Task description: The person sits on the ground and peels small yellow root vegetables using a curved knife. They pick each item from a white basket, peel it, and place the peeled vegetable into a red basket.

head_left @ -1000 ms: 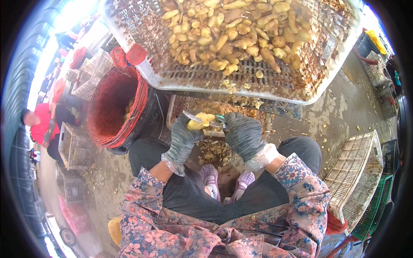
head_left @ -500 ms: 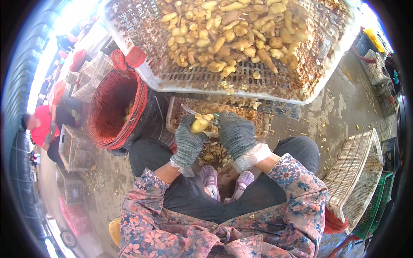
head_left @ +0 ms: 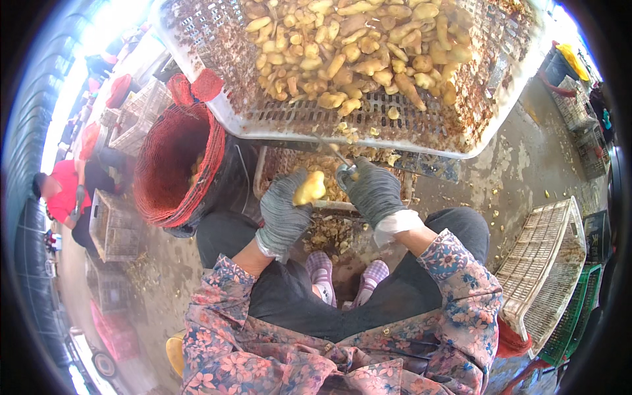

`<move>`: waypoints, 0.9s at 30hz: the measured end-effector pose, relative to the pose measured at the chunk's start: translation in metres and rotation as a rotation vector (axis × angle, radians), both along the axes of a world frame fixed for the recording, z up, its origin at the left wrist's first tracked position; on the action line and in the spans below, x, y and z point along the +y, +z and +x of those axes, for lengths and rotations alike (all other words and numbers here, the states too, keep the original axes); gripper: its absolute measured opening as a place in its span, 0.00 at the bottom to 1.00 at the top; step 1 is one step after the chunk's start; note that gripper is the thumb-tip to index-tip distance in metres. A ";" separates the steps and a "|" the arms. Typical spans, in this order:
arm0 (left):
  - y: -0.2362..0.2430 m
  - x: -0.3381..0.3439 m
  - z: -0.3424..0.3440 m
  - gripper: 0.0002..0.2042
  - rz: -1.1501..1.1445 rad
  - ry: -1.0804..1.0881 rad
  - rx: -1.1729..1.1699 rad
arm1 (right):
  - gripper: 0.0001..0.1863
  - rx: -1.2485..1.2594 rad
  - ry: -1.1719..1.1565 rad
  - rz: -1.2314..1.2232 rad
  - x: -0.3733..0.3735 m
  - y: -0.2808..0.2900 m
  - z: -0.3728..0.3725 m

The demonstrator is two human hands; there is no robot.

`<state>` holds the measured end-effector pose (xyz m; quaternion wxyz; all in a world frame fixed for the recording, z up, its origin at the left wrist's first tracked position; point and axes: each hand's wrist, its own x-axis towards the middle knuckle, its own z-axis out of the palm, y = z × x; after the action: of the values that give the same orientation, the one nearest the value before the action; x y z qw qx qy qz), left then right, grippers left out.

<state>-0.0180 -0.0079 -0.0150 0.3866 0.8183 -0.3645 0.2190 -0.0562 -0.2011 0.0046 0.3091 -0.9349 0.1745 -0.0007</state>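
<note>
My left hand (head_left: 284,209), in a grey knit glove, is closed around a pale yellow, knobby piece of ginger (head_left: 310,189). A short gap to the right, my gloved right hand (head_left: 375,191) grips a slim metal tool (head_left: 338,155). Its thin, blurred end points up and left, apart from the ginger; its exact kind is unclear. Beyond both hands, a heap of ginger (head_left: 355,56) lies in a large white slotted crate (head_left: 303,131) smeared with brown scraps. Under the hands sits a lower crate (head_left: 262,178) with peel scraps in it.
At my left stands a dark bucket (head_left: 230,174) lined with red mesh (head_left: 172,164), some ginger inside. White crates (head_left: 546,263) and a green crate (head_left: 582,316) stand on the right. Peel scraps (head_left: 329,234) litter the floor by my feet. A person in red (head_left: 64,191) is at far left.
My hands have moved apart. The tool has come away from the ginger, and its tip now angles up and left. The left hand has turned and shifted slightly left with the ginger.
</note>
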 end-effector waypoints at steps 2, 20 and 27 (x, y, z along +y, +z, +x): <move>0.003 0.001 0.006 0.22 0.021 0.045 0.045 | 0.16 -0.108 -0.088 0.297 -0.006 -0.001 -0.002; 0.012 0.011 0.011 0.27 0.112 -0.106 -0.099 | 0.15 -0.226 -0.189 1.292 -0.015 0.021 0.007; 0.008 0.006 0.008 0.28 0.183 -0.133 -0.149 | 0.13 -0.118 -0.259 1.298 -0.019 0.029 0.010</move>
<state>-0.0102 -0.0017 -0.0066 0.2959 0.8056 -0.4642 0.2191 -0.0463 -0.2198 0.0335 0.8160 -0.5288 0.2330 0.0165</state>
